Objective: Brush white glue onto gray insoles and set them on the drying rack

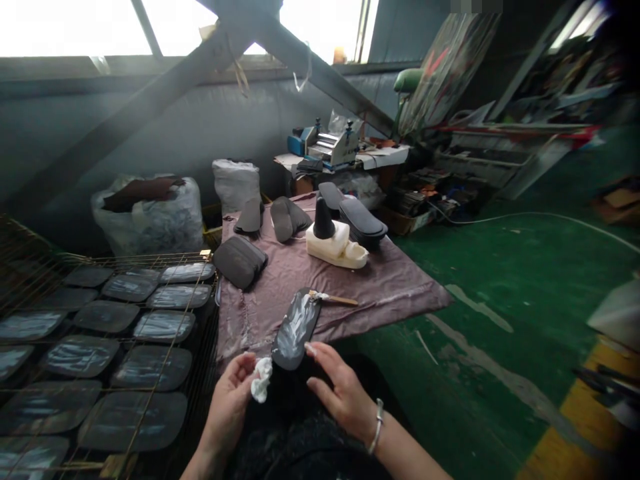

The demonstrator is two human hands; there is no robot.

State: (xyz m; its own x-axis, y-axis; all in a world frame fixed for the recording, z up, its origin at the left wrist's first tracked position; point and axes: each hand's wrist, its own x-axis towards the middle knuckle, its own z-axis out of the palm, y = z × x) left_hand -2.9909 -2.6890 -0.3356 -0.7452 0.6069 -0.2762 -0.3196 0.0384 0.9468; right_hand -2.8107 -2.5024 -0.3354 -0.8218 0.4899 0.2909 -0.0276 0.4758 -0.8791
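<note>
My left hand (234,389) pinches a crumpled white tissue (261,380) between thumb and fingers, at the table's near edge. My right hand (343,388), a bracelet on its wrist, has its fingers apart and holds nothing. Its fingertips are by the near right edge of a dark grey sole-shaped pad (295,333); whether they touch it I cannot tell. Streaks of white paste cover the pad's top. Across the pad's far end lies a wooden-handled brush (335,299), its head smeared with paste. Farther back stands a cut-open cream plastic container (336,245) with a black cone (323,219) on it.
Stacks of dark pads (240,261) lie on the cloth-covered table (265,313). To the left, a wire rack (150,373) holds several pasted pads. White sacks (150,213) stand behind it. A roller machine (327,143) sits at the back, with green floor (480,267) to the right.
</note>
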